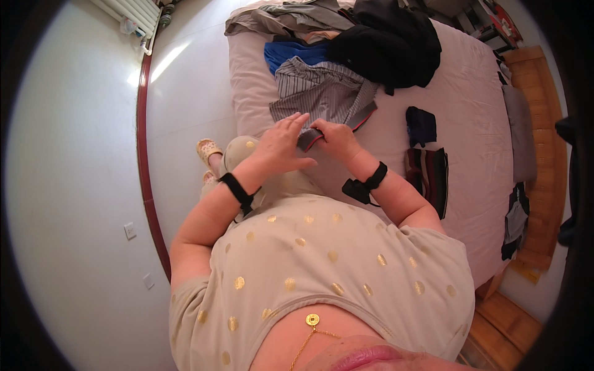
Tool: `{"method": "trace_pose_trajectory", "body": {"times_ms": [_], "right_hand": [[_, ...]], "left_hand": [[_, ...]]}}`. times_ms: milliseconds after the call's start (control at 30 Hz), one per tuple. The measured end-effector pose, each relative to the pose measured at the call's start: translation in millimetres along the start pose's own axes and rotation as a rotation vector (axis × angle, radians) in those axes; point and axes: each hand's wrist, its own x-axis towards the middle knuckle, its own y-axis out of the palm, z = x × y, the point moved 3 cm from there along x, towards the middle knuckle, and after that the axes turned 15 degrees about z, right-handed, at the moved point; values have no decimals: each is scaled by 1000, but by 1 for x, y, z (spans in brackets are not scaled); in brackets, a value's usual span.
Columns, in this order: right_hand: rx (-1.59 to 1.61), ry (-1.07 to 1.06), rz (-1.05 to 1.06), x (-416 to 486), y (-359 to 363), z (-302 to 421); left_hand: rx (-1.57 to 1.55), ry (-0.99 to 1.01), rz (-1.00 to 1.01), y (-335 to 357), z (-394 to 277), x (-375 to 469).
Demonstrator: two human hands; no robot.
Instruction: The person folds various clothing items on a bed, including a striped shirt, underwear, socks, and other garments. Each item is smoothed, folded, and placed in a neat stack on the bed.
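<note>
A grey striped garment (320,102) lies spread on the bed in front of me, with a dark band edged in red along its near side. My right hand (338,140) pinches the near end of that band between thumb and fingers. Beside it, my left hand (281,143) is held with the fingers stretched and the thumb apart, holding nothing. Its fingertips are over the garment's near edge; whether they touch the cloth I cannot tell. Black straps circle both wrists.
Behind the striped garment are a blue cloth (292,54), a black garment (390,46) and grey clothes (301,16). To the right on the pink bed sheet (473,139) lie a folded dark-blue item (421,126) and a folded striped item (429,181). A wooden headboard (533,153) stands beyond.
</note>
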Motion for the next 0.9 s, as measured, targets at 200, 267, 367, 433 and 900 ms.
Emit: {"method": "trace_pose_trajectory", "body": {"times_ms": [200, 267, 367, 433, 900], "right_hand": [[215, -32, -62, -19, -24, 32], [246, -138, -51, -25, -35, 36], [176, -207, -33, -32, -50, 32], [126, -197, -48, -35, -60, 24], [325, -276, -181, -38, -149, 28]], "left_hand": [[149, 123, -143, 7, -33, 10], [147, 162, -157, -10, -34, 3], [24, 123, -184, -49, -38, -12], [-100, 29, -198, -77, -42, -27], [-221, -151, -340, -198, -8, -139]]}}
